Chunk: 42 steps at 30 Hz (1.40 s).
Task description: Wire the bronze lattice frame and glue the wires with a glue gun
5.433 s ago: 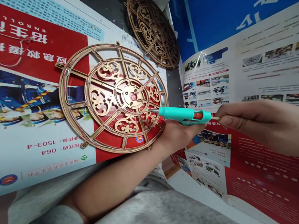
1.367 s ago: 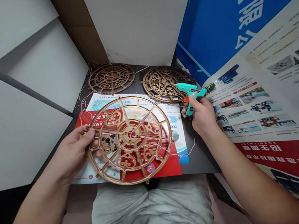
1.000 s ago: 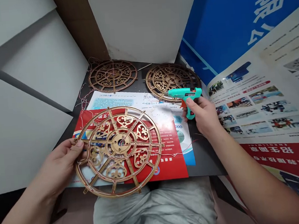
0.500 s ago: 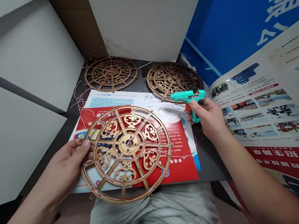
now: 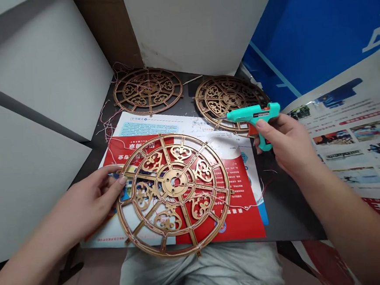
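Note:
My left hand [image 5: 104, 197] pinches the left rim of a round wooden openwork wheel [image 5: 176, 185], thumb on top and fingers beneath. Spokes, scroll-shaped ornaments and a hub with a central hole make up the wheel, and thin reddish wire runs along its rings. The wheel lies over a red and white printed leaflet [image 5: 248, 219], its near edge reaching past the table edge above my lap. To the right, my right hand [image 5: 284, 141] grips a teal glue gun [image 5: 255, 114] by its handle, nozzle pointing left, apart from the wheel. The finger near its orange trigger is partly hidden.
At the back left of the dark table [image 5: 281, 214] lies another wooden wheel [image 5: 148, 93] with loose wires [image 5: 107, 118] beside it. More wheels [image 5: 229, 97] are stacked at the back right, behind the glue gun. White panels [image 5: 194, 23] and a blue printed board [image 5: 315, 23] enclose the table.
The view has shifted, so most things appear farther right. My left hand still holds the wheel's rim. The glue gun in my right hand is slightly farther from the wheel.

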### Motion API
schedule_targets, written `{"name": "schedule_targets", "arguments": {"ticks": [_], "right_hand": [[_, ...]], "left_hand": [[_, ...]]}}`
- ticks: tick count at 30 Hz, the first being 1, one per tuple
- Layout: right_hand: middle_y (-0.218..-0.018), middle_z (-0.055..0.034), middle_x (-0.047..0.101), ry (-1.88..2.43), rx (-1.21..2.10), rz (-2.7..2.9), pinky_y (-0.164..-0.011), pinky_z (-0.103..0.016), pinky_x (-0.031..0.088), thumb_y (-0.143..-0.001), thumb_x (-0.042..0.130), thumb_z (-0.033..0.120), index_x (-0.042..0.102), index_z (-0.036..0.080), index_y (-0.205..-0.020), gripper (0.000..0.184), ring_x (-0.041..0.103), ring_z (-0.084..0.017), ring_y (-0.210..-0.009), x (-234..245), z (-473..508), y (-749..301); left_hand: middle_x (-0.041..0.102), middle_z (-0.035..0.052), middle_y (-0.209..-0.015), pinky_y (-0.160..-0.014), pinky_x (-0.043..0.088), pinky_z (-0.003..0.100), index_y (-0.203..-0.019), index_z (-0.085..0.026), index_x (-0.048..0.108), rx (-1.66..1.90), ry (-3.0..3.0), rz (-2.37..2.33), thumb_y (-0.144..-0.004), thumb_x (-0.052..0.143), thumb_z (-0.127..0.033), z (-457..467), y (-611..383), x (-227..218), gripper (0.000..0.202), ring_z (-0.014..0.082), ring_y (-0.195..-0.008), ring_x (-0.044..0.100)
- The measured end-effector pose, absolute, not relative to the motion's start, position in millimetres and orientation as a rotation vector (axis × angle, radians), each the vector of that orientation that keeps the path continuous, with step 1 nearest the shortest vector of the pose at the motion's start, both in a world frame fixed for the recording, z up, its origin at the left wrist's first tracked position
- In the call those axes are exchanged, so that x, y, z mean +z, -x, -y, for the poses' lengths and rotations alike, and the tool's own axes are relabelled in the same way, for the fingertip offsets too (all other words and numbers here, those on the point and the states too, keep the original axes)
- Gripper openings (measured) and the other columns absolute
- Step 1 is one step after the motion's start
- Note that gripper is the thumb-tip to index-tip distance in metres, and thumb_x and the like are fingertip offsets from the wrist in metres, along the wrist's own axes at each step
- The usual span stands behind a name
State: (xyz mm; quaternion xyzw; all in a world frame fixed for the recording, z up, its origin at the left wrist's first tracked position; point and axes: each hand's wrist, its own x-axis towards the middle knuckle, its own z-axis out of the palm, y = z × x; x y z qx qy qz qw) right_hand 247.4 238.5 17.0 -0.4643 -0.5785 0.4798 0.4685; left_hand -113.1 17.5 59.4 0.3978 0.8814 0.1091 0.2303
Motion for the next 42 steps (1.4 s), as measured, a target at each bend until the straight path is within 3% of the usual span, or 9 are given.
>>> {"name": "schedule_targets", "arguments": {"ticks": [6,10,15,23,25,27,31,35,42], "right_hand": [[-0.081,-0.0034,0.066,1.136,1.077,1.471,-0.049,-0.03,0.048,-0.074,0.087,0.047,0.071,0.015,-0.096,0.042,0.058,-0.012,-0.055,21,-276,-235],[-0.08,-0.003,0.068,1.131,1.006,1.521,-0.052,-0.027,0.042,-0.074,0.087,0.049,0.075,0.015,-0.095,0.042,0.059,-0.011,-0.059,13,-287,-235],[-0.083,-0.0023,0.07,1.013,0.979,1.394,-0.053,-0.031,0.05,-0.069,0.09,0.05,0.076,0.019,-0.094,0.042,0.062,-0.014,-0.058,15,-281,-241],[-0.08,-0.0034,0.064,0.805,0.879,1.205,-0.047,-0.034,0.05,-0.072,0.088,0.042,0.073,0.015,-0.093,0.037,0.056,-0.013,-0.051,35,-258,-248],[-0.077,-0.0029,0.063,0.81,0.887,1.166,-0.046,-0.034,0.048,-0.071,0.089,0.042,0.071,0.015,-0.092,0.039,0.055,-0.013,-0.049,33,-255,-246],[-0.077,-0.0031,0.063,0.821,0.901,1.14,-0.044,-0.032,0.045,-0.071,0.089,0.043,0.07,0.014,-0.091,0.04,0.056,-0.014,-0.05,32,-254,-247],[-0.086,-0.0046,0.064,0.818,0.859,1.149,-0.047,-0.033,0.045,-0.076,0.085,0.045,0.069,0.015,-0.098,0.041,0.058,-0.015,-0.055,38,-246,-258],[-0.083,-0.0032,0.066,0.785,0.832,1.102,-0.051,-0.034,0.048,-0.078,0.084,0.045,0.069,0.016,-0.095,0.037,0.058,-0.014,-0.055,52,-227,-277],[-0.083,-0.0035,0.062,0.736,0.818,1.063,-0.048,-0.035,0.046,-0.082,0.081,0.047,0.073,0.018,-0.103,0.037,0.057,-0.016,-0.056,77,-192,-310]], "left_hand": [[0.069,-0.0008,-0.089,-0.064,0.038,0.019,-0.133,-0.032,0.057,0.229,-1.232,-2.383,-0.085,0.046,-0.073,-32,111,53,0.065,0.0118,-0.071,0.059],[0.068,-0.002,-0.09,-0.064,0.036,0.017,-0.135,-0.033,0.055,0.231,-1.329,-2.338,-0.089,0.045,-0.069,-38,103,54,0.059,0.0084,-0.069,0.056],[0.066,-0.0036,-0.088,-0.064,0.034,0.017,-0.13,-0.034,0.056,0.236,-1.406,-2.288,-0.094,0.044,-0.065,-45,95,54,0.049,0.0046,-0.069,0.054],[0.067,-0.003,-0.091,-0.068,0.039,0.02,-0.131,-0.034,0.058,0.262,-1.469,-2.298,-0.095,0.042,-0.066,-39,93,42,0.05,0.0053,-0.074,0.056],[0.069,-0.0033,-0.105,-0.078,0.046,0.024,-0.128,-0.037,0.061,0.207,-1.566,-2.365,-0.094,0.04,-0.069,-39,98,43,0.051,0.0087,-0.088,0.061],[0.064,-0.0018,-0.126,-0.099,0.052,0.033,-0.128,-0.036,0.064,0.186,-1.721,-2.482,-0.095,0.037,-0.071,-40,107,43,0.055,0.016,-0.113,0.062],[0.034,0.0055,-0.161,-0.13,0.039,0.053,-0.155,-0.029,0.045,0.121,-1.807,-2.581,-0.096,0.031,-0.07,-46,127,33,0.074,0.0297,-0.149,0.041],[0.013,0.0012,-0.17,-0.14,0.027,0.054,-0.164,-0.027,0.027,0.015,-1.753,-2.535,-0.094,0.023,-0.071,-48,137,16,0.083,0.0303,-0.161,0.022],[0.014,0.0047,-0.17,-0.14,0.028,0.055,-0.165,-0.022,0.029,0.055,-1.865,-2.517,-0.091,0.015,-0.075,-39,130,4,0.092,0.0332,-0.162,0.02]]}}
